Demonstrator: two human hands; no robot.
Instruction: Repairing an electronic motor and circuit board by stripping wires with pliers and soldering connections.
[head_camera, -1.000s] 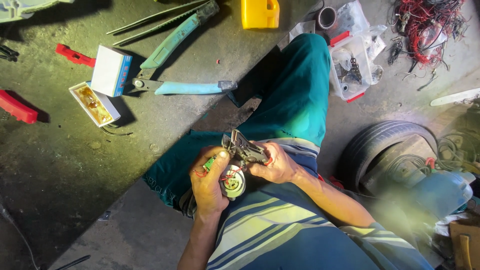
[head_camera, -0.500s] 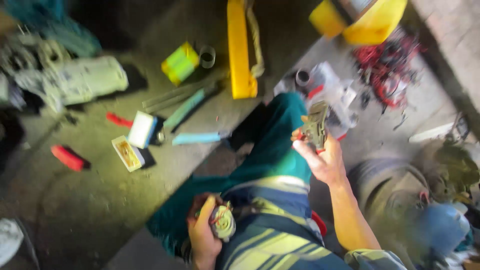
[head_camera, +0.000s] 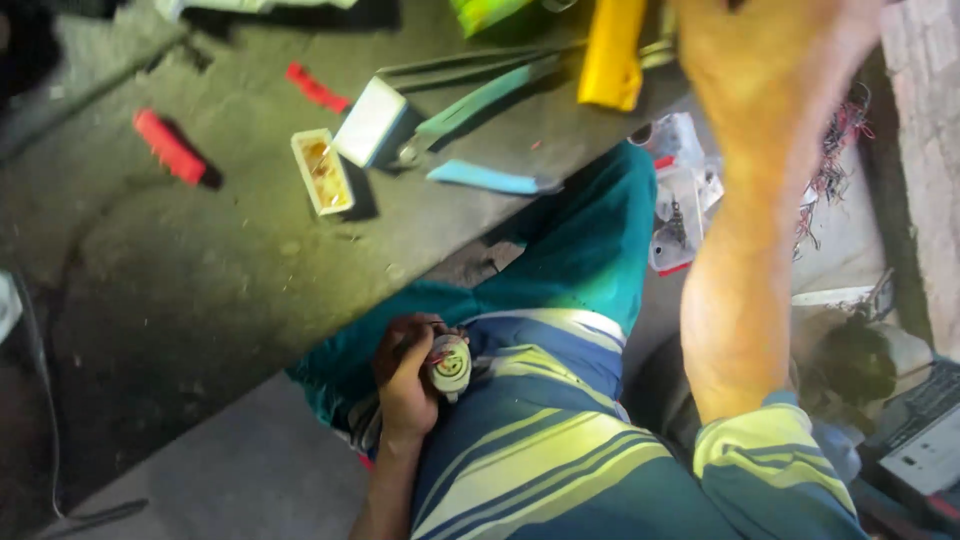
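Floor holds two red handles (head_camera: 168, 146), two small boxes (head_camera: 322, 171), one left hand (head_camera: 405, 375) gripping coil (head_camera: 450, 365).

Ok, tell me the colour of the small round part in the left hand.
The small round part in the left hand is whitish with green and red bits, seen in the head view.

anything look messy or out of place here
Yes: the tangle of loose wires sprawls over the floor by the wall, and the small box lies open with its lid off beside it. The left hand holds a small round part.
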